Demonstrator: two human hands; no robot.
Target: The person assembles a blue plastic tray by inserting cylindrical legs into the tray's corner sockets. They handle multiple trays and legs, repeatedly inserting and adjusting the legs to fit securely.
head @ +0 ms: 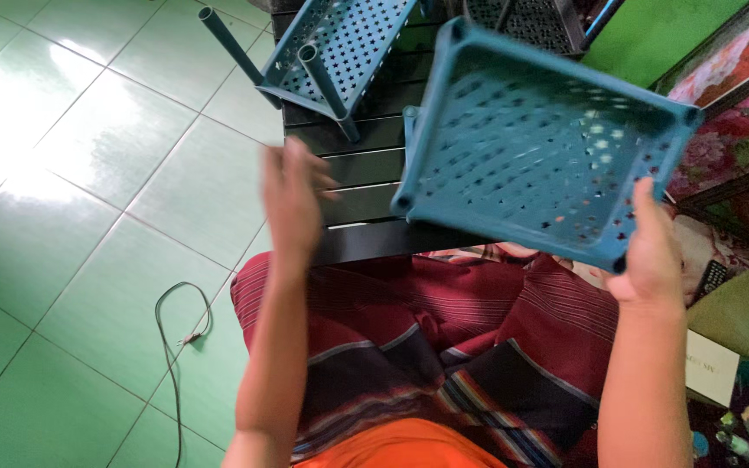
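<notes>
My right hand (650,251) grips the near right corner of a teal perforated plastic shelf tray (539,147), held tilted in the air over my lap. Raised just left of the tray, my left hand (292,195) has its fingers apart and touches nothing. A second teal perforated shelf (340,39) with tube legs attached rests on the dark slatted table (366,165) beyond my hands.
My lap is covered by a red striped cloth (444,338). A thin cable (175,347) lies on the green tiled floor at left. A dark perforated piece (526,22) sits at the top. Boxes, a remote and flowered fabric crowd the right side.
</notes>
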